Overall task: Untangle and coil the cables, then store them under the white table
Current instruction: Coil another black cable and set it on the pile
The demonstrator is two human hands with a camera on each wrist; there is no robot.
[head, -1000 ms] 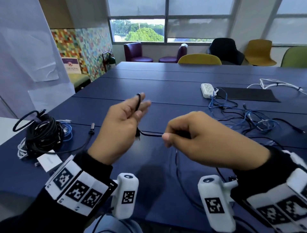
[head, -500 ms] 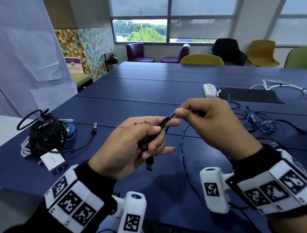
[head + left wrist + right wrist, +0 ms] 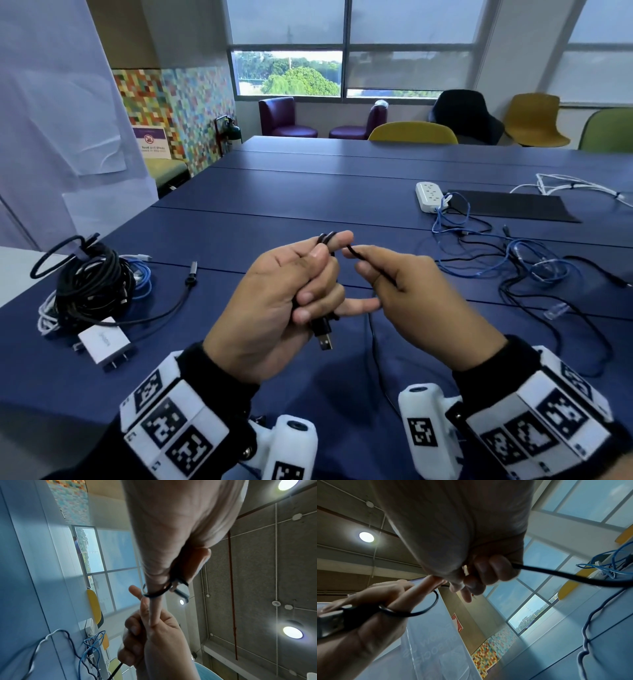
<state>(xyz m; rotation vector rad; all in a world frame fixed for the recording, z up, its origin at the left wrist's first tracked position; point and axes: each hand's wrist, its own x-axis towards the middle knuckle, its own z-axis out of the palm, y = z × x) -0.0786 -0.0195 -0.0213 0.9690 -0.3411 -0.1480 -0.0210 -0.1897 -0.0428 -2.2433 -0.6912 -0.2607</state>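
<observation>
Now drawn close together above the blue table (image 3: 239, 205), left hand (image 3: 274, 301) clutching two short loops of the black cable (image 3: 373, 346), USB plug (image 3: 325, 337) dangling lower, right hand (image 3: 411, 294) pinching the next stretch beside it.

Left hand (image 3: 171, 534) is filling upper frame, black cable (image 3: 155, 594) looping around one finger. Right hand (image 3: 154, 642) is gripping the cable below. Blue cables (image 3: 91, 646) are lying on desk (image 3: 25, 601), lower left.

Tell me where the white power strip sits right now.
In the head view the white power strip lies on the blue table, far right, beside the black mat, with blue cables trailing from it.
</observation>
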